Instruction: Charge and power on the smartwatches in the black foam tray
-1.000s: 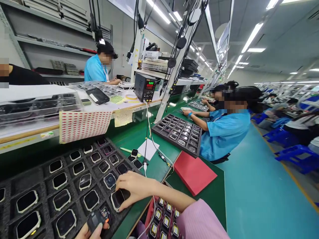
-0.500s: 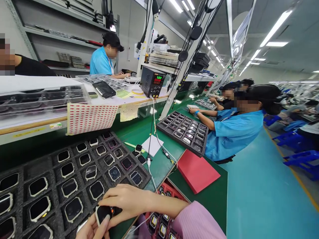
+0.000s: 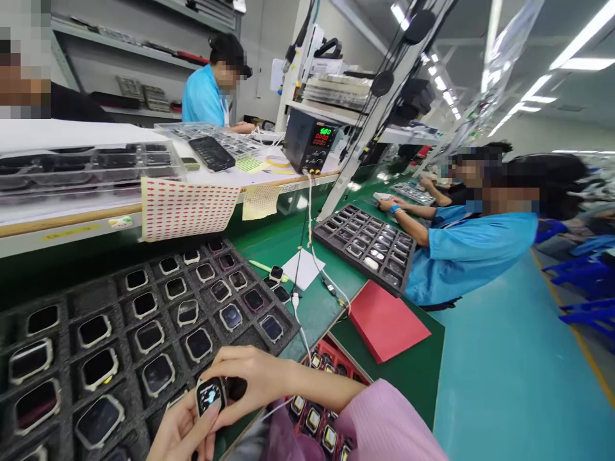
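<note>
A smartwatch (image 3: pixel 209 396) without a strap, its screen lit with a watch face, is held just above the front right part of the black foam tray (image 3: pixel 230 360). My left hand (image 3: pixel 185 422) grips it from below, thumb lying across the lower screen. My right hand (image 3: pixel 257 378) is closed around the watch's upper and right edges, with a small dark object (image 3: pixel 235 388) partly hidden under its fingers. That object's kind I cannot make out. Rows of dark-screened watch bodies (image 3: pixel 158 373) lie in the tray's compartments beside my hands.
A red tray (image 3: pixel 319 410) of watch parts sits below my right forearm. To its right lies a red box (image 3: pixel 384 323). A white cable (image 3: pixel 302 330) crosses the green bench. A power supply (image 3: pixel 312 141) stands on the shelf. Beyond another watch tray (image 3: pixel 365 246), a co-worker (image 3: pixel 475 243) sits.
The watch's screen was dark and now shows a lit face. The small orange-red glow beside it is no longer visible. The camera view has shifted slightly; both hands keep their hold.
</note>
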The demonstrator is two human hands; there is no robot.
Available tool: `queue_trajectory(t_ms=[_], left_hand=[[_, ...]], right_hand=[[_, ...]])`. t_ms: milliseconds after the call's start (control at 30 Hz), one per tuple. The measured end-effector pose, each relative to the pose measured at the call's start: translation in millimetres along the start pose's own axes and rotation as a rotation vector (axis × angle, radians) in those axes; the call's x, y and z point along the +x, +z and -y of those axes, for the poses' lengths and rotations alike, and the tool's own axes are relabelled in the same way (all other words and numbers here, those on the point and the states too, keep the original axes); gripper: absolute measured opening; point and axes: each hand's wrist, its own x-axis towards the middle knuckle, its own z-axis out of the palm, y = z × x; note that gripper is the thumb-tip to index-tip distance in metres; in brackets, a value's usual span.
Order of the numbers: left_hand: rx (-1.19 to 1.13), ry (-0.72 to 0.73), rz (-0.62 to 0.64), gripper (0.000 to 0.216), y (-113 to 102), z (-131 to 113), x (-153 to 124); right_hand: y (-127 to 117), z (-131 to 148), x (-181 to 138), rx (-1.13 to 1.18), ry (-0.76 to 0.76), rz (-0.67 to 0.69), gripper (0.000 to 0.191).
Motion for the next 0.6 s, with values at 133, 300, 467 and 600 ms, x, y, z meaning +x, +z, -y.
queue_trajectory(t_ms=[133,300,467,600], left_hand=[[0.061,0.019,0.134,0.038,-3.1,-8.5,2.6],[0.048,0.026,0.141,0.036,-7.8,-16.7,8.9],[0.025,0.058,0.154,0.032,-9.1,-18.2,8.9],[0.03,0.057,0.155,0.031,-7.4,-20.9,7.7]], right_hand=[[-6.0,4.4,2.2,0.093,-0.033,-0.11,0.056],[-10.2,-0.4,7.9,0.216,-0.061,-0.161,0.053],[-9.4,-2.0,9.8,0.223,-0.038,-0.128,0.055],[-8.4,-2.3,8.5,0.224,-0.036,-0.136,0.055]])
